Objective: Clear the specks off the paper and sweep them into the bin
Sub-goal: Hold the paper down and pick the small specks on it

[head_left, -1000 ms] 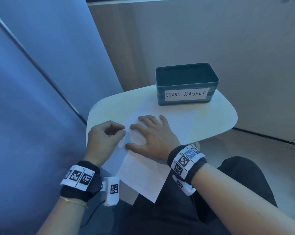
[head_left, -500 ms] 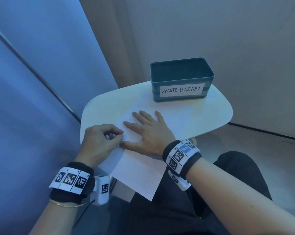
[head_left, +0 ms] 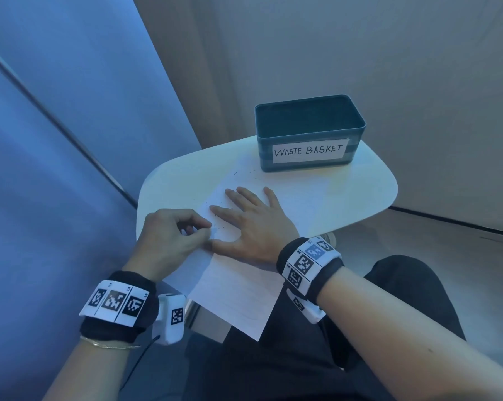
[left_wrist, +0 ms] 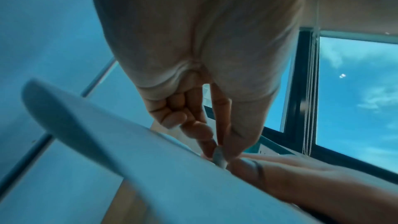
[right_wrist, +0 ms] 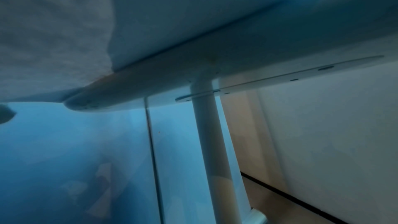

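Head view: our right hand [head_left: 253, 227] presses flat, fingers spread, on the paper [head_left: 238, 287] overhanging the table's [head_left: 186, 175] near edge. Our left hand [head_left: 169, 235] pinches a small eraser [left_wrist: 218, 157]. Specks [head_left: 215, 204] could scatter off the left edge, missing the bin [head_left: 308, 131] at the far edge.

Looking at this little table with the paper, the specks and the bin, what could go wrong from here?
The paper hangs well over the table's near edge, so if the right hand pressing it flat lifts, it might slide off and spill specks. The left hand pinches a small pale thing; rubbing with it could flick specks onto the floor. Some specks already lie near the waste basket and could be missed.
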